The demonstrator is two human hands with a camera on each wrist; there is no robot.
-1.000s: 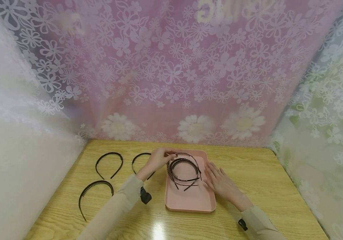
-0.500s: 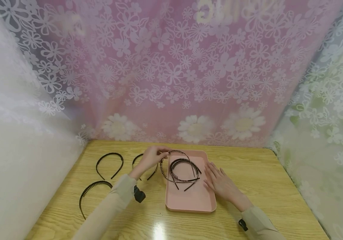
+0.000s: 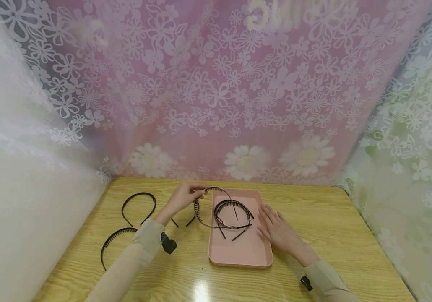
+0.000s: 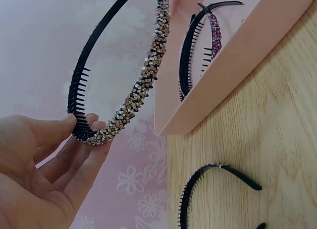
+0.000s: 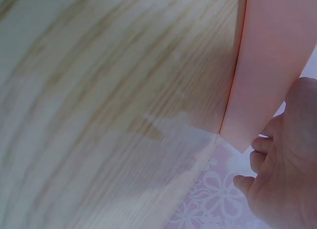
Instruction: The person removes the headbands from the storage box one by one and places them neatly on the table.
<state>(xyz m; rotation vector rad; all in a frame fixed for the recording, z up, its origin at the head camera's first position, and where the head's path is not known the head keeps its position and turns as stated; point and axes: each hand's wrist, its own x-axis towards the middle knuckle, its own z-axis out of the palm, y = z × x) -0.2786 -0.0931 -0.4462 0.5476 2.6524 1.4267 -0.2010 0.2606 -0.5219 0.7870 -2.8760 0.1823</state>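
Note:
In the head view my left hand (image 3: 181,199) is over the table left of the pink tray (image 3: 240,256), pinching a toothed headband (image 3: 199,216) between thumb and fingers. The left wrist view shows this headband (image 4: 134,101) raised, black inside and covered in gold sequins outside. Its far part still overlaps the tray in the head view. Inside the tray lie several dark headbands (image 3: 221,204), one with pinkish-red sequins (image 4: 216,34). My right hand (image 3: 281,231) rests at the tray's right rim, fingers extended; in the right wrist view it is beside the tray wall (image 5: 270,55).
Left of the tray, black headbands lie on the wooden table (image 3: 325,226): one at the back (image 3: 138,193), one nearer the front (image 3: 115,235) partly behind my left sleeve, and one (image 3: 190,221) largely hidden by my left hand. A flowered pink curtain (image 3: 216,105) stands behind.
My left hand has moved left from over the tray, drawing the gold-sequined headband partly out past its left rim. My right hand has stayed where it was.

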